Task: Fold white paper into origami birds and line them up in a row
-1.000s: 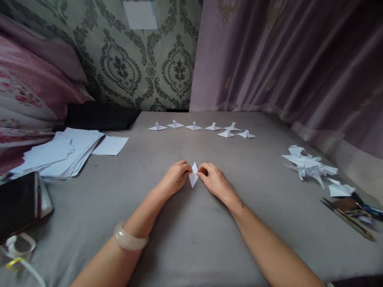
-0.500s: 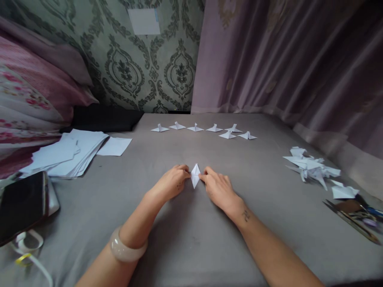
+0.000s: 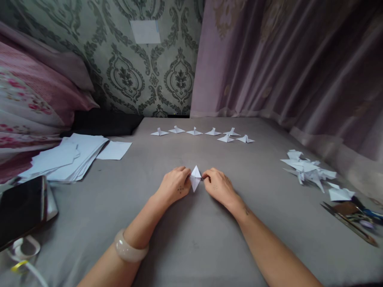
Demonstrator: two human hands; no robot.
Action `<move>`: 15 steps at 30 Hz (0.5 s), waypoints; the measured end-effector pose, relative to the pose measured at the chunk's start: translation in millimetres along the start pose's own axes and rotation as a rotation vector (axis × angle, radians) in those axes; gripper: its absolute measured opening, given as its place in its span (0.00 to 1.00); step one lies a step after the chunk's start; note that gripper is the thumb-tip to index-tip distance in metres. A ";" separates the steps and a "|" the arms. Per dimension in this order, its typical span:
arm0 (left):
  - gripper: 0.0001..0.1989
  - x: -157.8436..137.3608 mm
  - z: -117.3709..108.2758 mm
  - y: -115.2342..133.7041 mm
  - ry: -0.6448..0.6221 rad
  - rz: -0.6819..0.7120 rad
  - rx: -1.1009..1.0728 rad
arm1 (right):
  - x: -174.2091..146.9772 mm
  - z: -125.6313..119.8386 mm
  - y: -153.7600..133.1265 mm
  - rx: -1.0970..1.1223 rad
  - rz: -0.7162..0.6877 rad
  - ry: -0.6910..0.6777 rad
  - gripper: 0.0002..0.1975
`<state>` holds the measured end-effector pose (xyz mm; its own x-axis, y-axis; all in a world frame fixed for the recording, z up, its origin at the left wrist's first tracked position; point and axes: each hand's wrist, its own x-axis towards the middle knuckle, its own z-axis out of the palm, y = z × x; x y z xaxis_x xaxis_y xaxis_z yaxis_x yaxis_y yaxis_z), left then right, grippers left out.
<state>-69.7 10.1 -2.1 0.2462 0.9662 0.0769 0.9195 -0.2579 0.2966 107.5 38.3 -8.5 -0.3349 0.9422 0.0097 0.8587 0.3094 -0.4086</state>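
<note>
A small white folded paper (image 3: 196,178), diamond-shaped with a crease across its middle, stands between my hands over the grey cloth. My left hand (image 3: 176,184) has its fingers closed on the paper's left corner, and a pale bangle (image 3: 131,248) circles that wrist. Against the right corner, my right hand (image 3: 220,186) pinches with curled fingers; the fingertips are partly hidden. Farther back sit several folded paper cranes (image 3: 194,131) with spread wings, in a row with two in front at its right end.
At left are a stack of white paper sheets (image 3: 80,155), a single sheet (image 3: 114,150), a phone (image 3: 22,211) and a white cable (image 3: 34,273). On the right lie a heap of folded papers (image 3: 309,169), another folded piece (image 3: 341,193) and pointed metal tools (image 3: 348,225).
The folded paper has its middle crease raised more, its lower half showing more clearly. Both hands have turned slightly, knuckles higher. The whole view has shifted a little downward.
</note>
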 end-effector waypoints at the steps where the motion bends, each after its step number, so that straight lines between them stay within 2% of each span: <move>1: 0.11 -0.7 -0.1 1.3 0.003 0.009 0.006 | 0.4 0.3 0.5 0.020 -0.008 0.000 0.15; 6: 0.12 -2.6 0.3 9.0 -0.005 0.075 0.008 | 4.3 3.5 2.5 0.183 -0.033 -0.017 0.15; 12: 0.22 -1.5 5.5 12.5 -0.020 0.044 0.033 | 8.3 10.3 2.6 0.482 -0.015 -0.024 0.17; 15: 0.19 -1.1 11.4 10.6 0.018 0.026 0.046 | 9.5 13.3 1.4 0.632 0.022 -0.022 0.17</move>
<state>-56.8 6.3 -9.9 0.2654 0.9588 0.1013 0.9261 -0.2827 0.2498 100.3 45.9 -21.1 -0.3333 0.9426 -0.0213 0.4726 0.1475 -0.8688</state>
